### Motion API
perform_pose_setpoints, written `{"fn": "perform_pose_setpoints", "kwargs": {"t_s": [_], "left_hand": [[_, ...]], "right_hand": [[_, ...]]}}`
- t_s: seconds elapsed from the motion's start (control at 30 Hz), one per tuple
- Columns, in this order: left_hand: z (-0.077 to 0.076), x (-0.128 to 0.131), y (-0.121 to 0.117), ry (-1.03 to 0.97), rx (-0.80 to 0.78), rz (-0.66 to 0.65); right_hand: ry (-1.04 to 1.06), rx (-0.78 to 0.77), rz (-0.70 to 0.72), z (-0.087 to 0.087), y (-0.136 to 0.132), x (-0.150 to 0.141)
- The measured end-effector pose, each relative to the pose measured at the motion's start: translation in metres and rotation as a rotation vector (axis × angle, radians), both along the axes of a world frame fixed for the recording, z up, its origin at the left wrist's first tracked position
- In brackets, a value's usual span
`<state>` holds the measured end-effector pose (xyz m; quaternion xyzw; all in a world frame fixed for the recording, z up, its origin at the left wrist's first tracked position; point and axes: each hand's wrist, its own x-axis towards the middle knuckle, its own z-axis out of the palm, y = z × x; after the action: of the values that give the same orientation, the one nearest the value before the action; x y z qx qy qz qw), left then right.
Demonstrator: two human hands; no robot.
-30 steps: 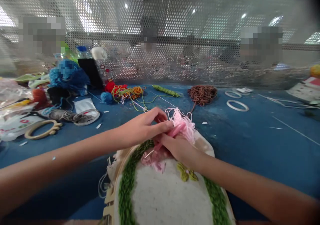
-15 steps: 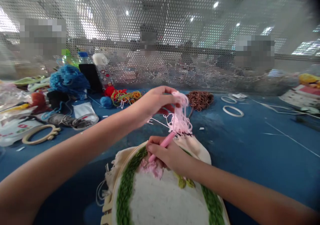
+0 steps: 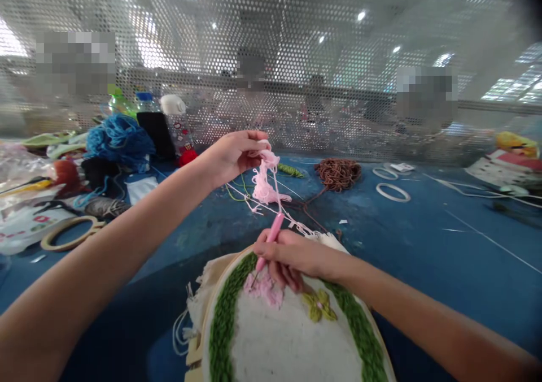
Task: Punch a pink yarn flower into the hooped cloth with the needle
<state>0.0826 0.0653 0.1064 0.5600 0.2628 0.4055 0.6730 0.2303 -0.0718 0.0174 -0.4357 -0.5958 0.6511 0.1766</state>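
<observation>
Pink yarn (image 3: 266, 187) hangs in a loose tangle from my left hand (image 3: 241, 153), whose fingers pinch it above the table. My right hand (image 3: 292, 255) grips a pink punch needle (image 3: 270, 241), its thin metal tip down at a pink stitched patch (image 3: 266, 290). A strand of the yarn runs to the top of the tool. Under my right hand lies white cloth (image 3: 288, 342) stretched in a round embroidery hoop (image 3: 206, 328). Green stitching (image 3: 222, 325) follows the hoop's edge, and a yellow-green stitched flower (image 3: 318, 304) sits to the right of the pink patch.
Brown yarn (image 3: 337, 174) and white rings (image 3: 393, 192) lie on the blue table (image 3: 423, 269). To the left are blue yarn (image 3: 121, 139), bottles, a dark phone-like slab (image 3: 156, 135) and an empty wooden hoop (image 3: 70, 234). A perforated metal screen (image 3: 288, 105) stands behind.
My left hand has moved left and slightly up, carrying the pink yarn away from the hoop's top. The punch needle stands more upright, with its metal tip now visible.
</observation>
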Motion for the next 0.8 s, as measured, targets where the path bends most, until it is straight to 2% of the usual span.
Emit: {"fn": "perform_pose_setpoints", "kwargs": {"t_s": [0.07,0.1,0.17,0.23,0.37,0.5,0.6,0.7,0.8], "left_hand": [[0.006,-0.002,-0.007,0.005,0.005,-0.065],[0.009,-0.003,-0.011,0.012,0.006,-0.092],[0.013,-0.006,-0.017,0.029,0.006,-0.135],[0.016,-0.007,-0.020,0.047,0.010,-0.159],[0.015,-0.009,-0.019,0.094,0.034,-0.183],[0.009,-0.013,-0.007,0.188,0.105,-0.157],[-0.001,-0.021,0.013,0.306,0.190,-0.039],[-0.014,-0.032,0.037,0.470,0.292,0.077],[-0.019,-0.040,0.050,0.609,0.446,0.113]], "right_hand": [[-0.077,0.012,0.060,0.009,0.006,0.014],[-0.107,0.066,0.014,0.014,0.010,0.021],[-0.150,0.287,-0.233,0.022,0.019,0.029],[-0.093,0.424,-0.353,0.029,0.028,0.029],[0.116,0.440,-0.405,0.035,0.037,0.004],[0.180,0.463,-0.440,0.026,0.035,-0.017],[0.198,0.502,-0.491,0.014,0.033,-0.020],[0.201,0.474,-0.485,0.003,0.031,-0.018],[0.216,0.419,-0.461,-0.005,0.028,-0.019]]}}
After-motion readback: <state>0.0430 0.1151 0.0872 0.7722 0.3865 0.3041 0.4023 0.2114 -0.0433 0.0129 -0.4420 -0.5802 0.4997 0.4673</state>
